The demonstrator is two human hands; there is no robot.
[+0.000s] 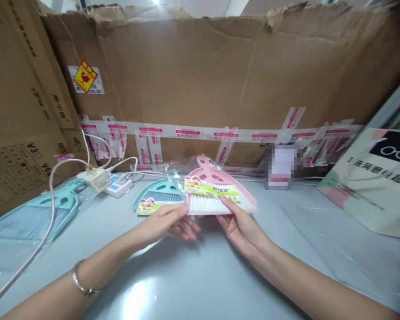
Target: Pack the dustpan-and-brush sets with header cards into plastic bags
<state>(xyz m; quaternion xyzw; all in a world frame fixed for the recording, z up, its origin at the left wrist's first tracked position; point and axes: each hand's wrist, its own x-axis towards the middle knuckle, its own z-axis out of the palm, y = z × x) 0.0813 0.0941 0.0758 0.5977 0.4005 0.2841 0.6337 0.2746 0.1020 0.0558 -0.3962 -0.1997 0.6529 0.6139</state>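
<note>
A pink dustpan and brush set (216, 173) in clear wrapping, with a yellow-green paper label, is raised above the table. My right hand (238, 226) pinches its lower edge, thumb on top and fingers below. At the set's lower left corner is my left hand (173, 222), its fingers loosely stretched and apart, holding nothing. Whether its thumb touches the corner I cannot tell. Just behind this hand lies a turquoise dustpan and brush set (163, 189), also wrapped and labelled. Another turquoise dustpan and brush set (53, 209) rests at the far left.
A white cable (51, 186) crosses the left side from a plug adapter (98, 178) and a power strip (120, 186). Tall cardboard (186, 75) closes off the back. At right stand a blurred-out upright object (282, 166), a printed bag (373, 186) and clear plastic film (346, 249).
</note>
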